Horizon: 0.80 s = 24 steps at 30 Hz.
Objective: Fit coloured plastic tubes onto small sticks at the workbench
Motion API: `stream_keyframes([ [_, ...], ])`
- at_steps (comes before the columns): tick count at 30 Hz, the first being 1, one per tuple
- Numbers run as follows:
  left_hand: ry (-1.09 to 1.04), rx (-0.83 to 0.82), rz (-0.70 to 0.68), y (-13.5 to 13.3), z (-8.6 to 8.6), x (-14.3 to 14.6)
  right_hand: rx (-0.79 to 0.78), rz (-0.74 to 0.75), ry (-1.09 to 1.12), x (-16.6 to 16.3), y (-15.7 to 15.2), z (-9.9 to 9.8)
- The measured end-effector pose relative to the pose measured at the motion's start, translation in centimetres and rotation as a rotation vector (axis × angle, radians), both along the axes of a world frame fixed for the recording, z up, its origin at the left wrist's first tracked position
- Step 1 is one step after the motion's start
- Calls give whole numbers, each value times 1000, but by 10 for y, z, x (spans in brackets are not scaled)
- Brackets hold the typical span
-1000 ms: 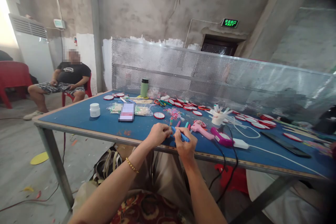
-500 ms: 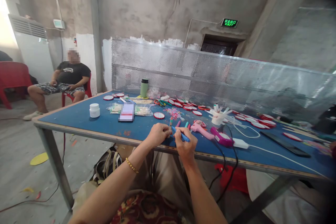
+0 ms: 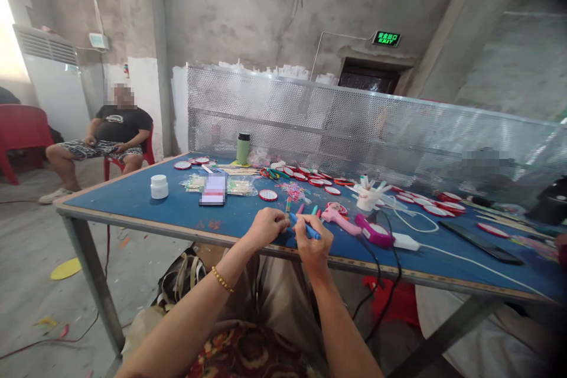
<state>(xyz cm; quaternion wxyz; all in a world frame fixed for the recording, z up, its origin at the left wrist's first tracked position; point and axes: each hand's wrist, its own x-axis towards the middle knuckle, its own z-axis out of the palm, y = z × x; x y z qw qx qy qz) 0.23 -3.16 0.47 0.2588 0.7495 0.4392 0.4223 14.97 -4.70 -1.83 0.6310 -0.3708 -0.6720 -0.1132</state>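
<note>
My left hand (image 3: pixel 264 227) and my right hand (image 3: pixel 313 244) meet at the near edge of a blue table (image 3: pixel 146 204). The right hand is closed around a blue pen (image 3: pixel 305 229) held at a slant. The left hand's fingers are pinched together at the pen's tip end; what they hold is too small to make out. A few coloured pens (image 3: pixel 303 209) lie just beyond the hands. A pink glue gun (image 3: pixel 340 220) and a magenta tool (image 3: pixel 375 233) lie to their right.
Red-rimmed round discs (image 3: pixel 268 195) are scattered over the table, with a white jar (image 3: pixel 159 186), a green flask (image 3: pixel 243 148), a white cup of pens (image 3: pixel 367 198) and cables (image 3: pixel 465 260). A perforated metal screen (image 3: pixel 354 124) backs the table. A person (image 3: pixel 106 136) sits at left.
</note>
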Motion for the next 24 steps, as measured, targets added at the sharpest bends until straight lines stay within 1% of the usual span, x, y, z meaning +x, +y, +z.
stream_keyframes([
  [14, 0, 2, -5, 1, 0, 0, 0, 2, -10, 1, -2, 1],
  [19, 12, 4, -2, 0, 0, -1, 30, -14, 2, 1, -4, 2],
  [24, -10, 6, -1, 0, 0, 0, -5, 11, 33, 1, -6, 2],
])
